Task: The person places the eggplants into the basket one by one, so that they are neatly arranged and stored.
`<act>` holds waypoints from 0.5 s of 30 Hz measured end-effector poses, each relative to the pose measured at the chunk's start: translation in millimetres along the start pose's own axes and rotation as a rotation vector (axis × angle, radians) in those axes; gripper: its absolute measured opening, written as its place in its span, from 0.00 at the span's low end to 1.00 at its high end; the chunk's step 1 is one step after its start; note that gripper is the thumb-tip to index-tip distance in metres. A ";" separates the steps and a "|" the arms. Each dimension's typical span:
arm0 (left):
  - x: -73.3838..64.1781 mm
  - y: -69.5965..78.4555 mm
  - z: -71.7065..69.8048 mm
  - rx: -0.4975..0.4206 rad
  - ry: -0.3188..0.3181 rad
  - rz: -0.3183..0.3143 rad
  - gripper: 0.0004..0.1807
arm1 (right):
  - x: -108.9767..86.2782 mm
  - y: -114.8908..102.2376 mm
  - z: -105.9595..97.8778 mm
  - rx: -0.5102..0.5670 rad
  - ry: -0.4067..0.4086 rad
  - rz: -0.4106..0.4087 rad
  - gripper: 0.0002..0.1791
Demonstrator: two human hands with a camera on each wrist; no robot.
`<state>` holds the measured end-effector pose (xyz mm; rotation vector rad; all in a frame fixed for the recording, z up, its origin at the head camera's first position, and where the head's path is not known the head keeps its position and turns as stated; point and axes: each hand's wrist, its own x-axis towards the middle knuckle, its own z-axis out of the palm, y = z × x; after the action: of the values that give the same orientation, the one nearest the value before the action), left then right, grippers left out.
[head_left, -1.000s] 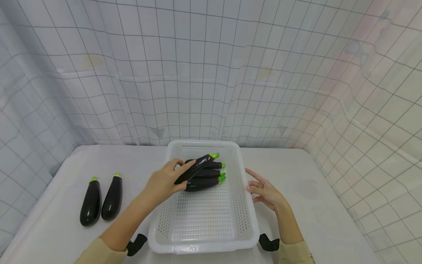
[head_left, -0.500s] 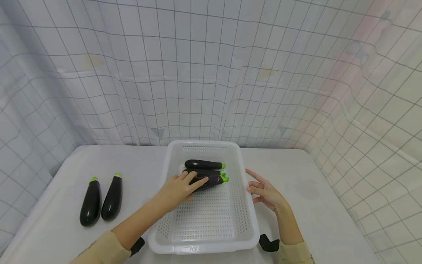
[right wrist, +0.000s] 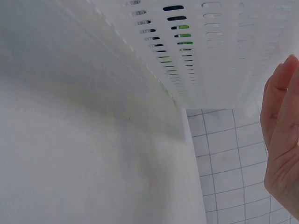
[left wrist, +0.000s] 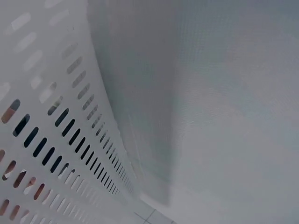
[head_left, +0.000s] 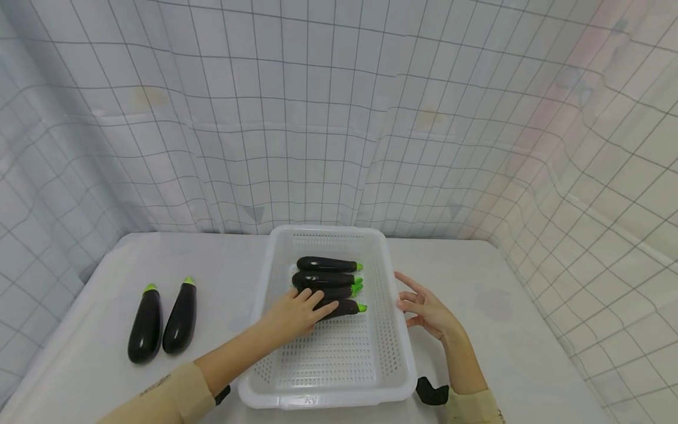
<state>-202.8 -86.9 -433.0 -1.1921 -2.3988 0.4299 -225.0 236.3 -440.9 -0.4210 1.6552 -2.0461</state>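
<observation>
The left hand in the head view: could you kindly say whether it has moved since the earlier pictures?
Yes: judged against the white basket, which looks unmoved, the left hand has shifted rightward and toward the basket's near end.

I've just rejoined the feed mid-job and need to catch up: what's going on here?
A person's left hand reaches into a white basket, its fingers over the nearest of four eggplants lying side by side there; whether it grips is hard to tell. The right hand is at the basket's right side. Two more eggplants lie on the table, left of the basket.
</observation>
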 end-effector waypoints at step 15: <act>-0.2 8.0 6.5 0.113 -0.160 0.031 0.34 | -0.2 1.5 -1.0 -0.017 0.010 0.002 0.41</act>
<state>-200.5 -83.0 -442.3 -1.1862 -2.4547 0.6848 -225.1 236.9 -442.6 -0.4158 1.6789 -2.0378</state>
